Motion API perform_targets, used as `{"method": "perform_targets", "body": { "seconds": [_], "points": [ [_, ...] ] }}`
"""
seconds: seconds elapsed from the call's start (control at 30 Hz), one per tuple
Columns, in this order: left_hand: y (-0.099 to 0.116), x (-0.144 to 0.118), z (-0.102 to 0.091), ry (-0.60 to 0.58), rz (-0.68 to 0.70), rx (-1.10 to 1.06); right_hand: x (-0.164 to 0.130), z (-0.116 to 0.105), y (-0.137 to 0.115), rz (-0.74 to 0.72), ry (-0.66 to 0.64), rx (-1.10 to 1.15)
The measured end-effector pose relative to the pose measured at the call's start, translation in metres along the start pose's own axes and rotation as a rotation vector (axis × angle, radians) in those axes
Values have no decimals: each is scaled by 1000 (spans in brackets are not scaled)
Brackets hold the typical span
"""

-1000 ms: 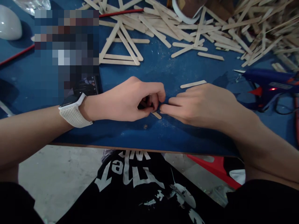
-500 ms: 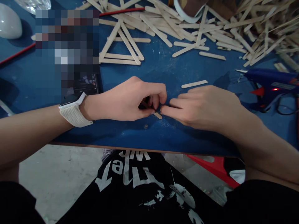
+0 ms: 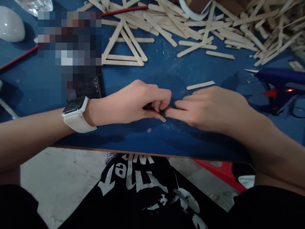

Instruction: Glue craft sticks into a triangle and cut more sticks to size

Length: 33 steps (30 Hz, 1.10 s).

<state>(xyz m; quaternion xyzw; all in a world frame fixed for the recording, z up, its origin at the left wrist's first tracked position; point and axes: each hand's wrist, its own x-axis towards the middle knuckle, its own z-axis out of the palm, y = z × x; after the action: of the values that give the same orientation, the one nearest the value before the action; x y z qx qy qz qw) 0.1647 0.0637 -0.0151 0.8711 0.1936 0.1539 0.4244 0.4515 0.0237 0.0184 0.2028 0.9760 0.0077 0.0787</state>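
My left hand (image 3: 130, 103), with a white watch on its wrist, is curled over a wooden craft stick (image 3: 162, 118) whose rounded end pokes out below my fingers onto the blue table (image 3: 133, 136). My right hand (image 3: 209, 108) lies flat beside it, fingertips meeting the left hand's fingers at the stick. Most of the stick is hidden under both hands. A loose stick (image 3: 200, 85) lies just beyond my right hand.
A triangle of glued sticks (image 3: 124, 47) sits behind my left hand, before a large heap of sticks (image 3: 214, 25). A blue glue gun (image 3: 278, 86) with a lit red lamp lies at the right. A phone (image 3: 88, 87) rests near my left wrist. The table's near edge is close.
My left fingers have closed a little more over the stick, so less of it shows. The view has shifted slightly; the hands stay in place.
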Motion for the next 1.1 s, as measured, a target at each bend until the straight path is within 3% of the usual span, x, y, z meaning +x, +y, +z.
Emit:
{"method": "perform_targets", "body": {
  "seconds": [0.17, 0.27, 0.73, 1.1],
  "points": [
    [2, 0, 5, 56, -16, 50, -3, -1, 6, 6, -5, 35],
    [1, 0, 2, 29, -27, -1, -2, -3, 6, 23, -54, 35],
    [0, 0, 1, 34, 4, -57, -2, -14, -12, 45, -82, -88],
    [2, 3, 4, 1, -38, 59, -1, -9, 3, 63, -111, 7]
  ]
}}
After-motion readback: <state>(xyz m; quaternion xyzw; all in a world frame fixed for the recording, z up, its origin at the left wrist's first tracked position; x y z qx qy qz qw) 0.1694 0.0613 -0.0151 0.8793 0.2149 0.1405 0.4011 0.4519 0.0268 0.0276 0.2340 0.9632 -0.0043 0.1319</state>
